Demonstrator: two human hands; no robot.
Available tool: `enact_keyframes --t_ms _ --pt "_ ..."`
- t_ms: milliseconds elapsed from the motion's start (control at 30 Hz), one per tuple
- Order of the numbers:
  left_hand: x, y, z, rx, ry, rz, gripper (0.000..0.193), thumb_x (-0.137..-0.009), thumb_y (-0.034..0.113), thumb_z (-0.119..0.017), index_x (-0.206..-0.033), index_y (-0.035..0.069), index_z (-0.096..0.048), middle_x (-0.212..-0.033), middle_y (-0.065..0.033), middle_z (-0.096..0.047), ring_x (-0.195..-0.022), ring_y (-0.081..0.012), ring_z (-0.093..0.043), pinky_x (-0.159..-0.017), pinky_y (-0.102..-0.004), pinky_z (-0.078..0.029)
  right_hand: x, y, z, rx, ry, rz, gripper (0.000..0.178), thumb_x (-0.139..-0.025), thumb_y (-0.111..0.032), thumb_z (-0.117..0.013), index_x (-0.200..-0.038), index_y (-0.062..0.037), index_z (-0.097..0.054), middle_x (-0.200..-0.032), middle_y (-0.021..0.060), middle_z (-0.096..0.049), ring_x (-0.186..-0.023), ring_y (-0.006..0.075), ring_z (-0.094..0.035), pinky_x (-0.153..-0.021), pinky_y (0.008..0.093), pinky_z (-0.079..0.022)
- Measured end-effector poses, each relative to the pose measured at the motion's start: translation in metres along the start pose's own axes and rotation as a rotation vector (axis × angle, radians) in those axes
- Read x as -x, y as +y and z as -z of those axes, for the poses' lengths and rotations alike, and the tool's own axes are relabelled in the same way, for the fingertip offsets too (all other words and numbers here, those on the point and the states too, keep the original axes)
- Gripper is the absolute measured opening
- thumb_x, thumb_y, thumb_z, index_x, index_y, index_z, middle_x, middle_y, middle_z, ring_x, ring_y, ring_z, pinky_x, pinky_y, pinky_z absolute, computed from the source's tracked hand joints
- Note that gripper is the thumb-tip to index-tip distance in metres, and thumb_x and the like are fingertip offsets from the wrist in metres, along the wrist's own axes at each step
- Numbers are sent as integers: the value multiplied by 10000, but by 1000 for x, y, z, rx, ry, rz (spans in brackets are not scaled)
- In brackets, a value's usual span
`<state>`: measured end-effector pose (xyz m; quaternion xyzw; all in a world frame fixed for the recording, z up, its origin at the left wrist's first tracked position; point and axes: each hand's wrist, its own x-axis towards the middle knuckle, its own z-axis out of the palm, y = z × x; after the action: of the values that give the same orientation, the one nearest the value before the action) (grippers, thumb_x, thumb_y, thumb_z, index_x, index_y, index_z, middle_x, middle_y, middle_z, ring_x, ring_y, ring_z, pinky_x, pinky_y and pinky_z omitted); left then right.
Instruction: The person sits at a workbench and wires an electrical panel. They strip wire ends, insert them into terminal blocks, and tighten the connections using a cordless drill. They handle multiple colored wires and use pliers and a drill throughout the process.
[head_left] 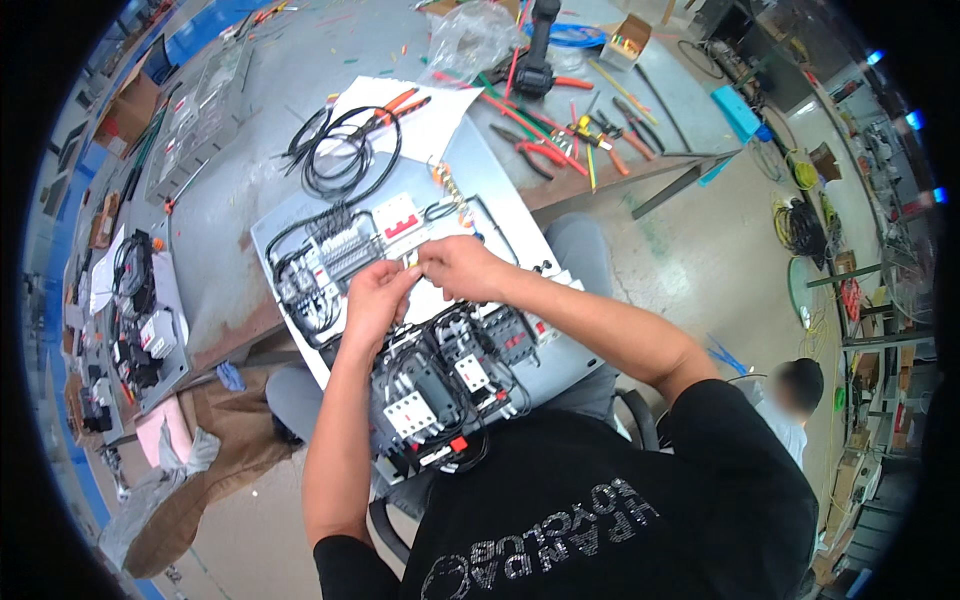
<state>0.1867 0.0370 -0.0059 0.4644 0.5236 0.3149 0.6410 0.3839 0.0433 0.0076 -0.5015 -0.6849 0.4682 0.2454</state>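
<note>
A pale mounting plate with electrical parts rests across my lap and on the table edge. Over its middle, my left hand and my right hand meet with fingertips pinched together. Whatever they pinch is small and mostly hidden by the fingers. Just beyond them sits a white circuit breaker with red levers. To the left is a grey terminal block row with black wires. Nearer to me are contactors and black wiring, below my left hand. A dark switching device lies below my right forearm.
On the grey table are a coil of black cable, white paper, red-handled pliers, a cordless drill and a small open box. Another wired panel stands at left. A person is at right.
</note>
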Motion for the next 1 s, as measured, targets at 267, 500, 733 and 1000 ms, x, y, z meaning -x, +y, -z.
enact_keyframes --t_ms 267,500,733,1000 --pt "-4 1 -7 65 46 -17 258 -937 160 -770 -785 46 -594 -602 32 -531 -437 -51 -430 -393 -246 -283 -44 0 173 256 634 21 385 -911 -376 -728 -1100 -42 -763 -942 129 -772 -864 252 -738 -777 401 -561" --pt "-10 6 -13 -48 65 20 288 -895 204 -819 -802 40 -601 -618 -3 -571 -443 -87 -506 -386 -255 -347 -169 116 369 420 944 -294 1039 -708 -712 -787 -1370 70 -618 -1376 281 -639 -1280 388 -630 -1077 453 -479" --pt "-7 5 -6 -8 49 64 226 -879 144 -785 -802 18 -613 -602 -2 -553 -419 -76 -477 -378 -250 -347 -228 134 358 -362 859 -215 406 -844 -207 -840 -1079 73 -664 -917 171 -736 -782 281 -729 -725 390 -590" --pt "-1 9 -4 -81 87 86 422 -831 342 -868 -776 1 -627 -648 -52 -621 -455 -110 -539 -421 -283 -432 -142 0 335 -547 698 238 292 -918 -237 -764 -1029 4 -644 -796 137 -695 -697 229 -684 -683 363 -577"
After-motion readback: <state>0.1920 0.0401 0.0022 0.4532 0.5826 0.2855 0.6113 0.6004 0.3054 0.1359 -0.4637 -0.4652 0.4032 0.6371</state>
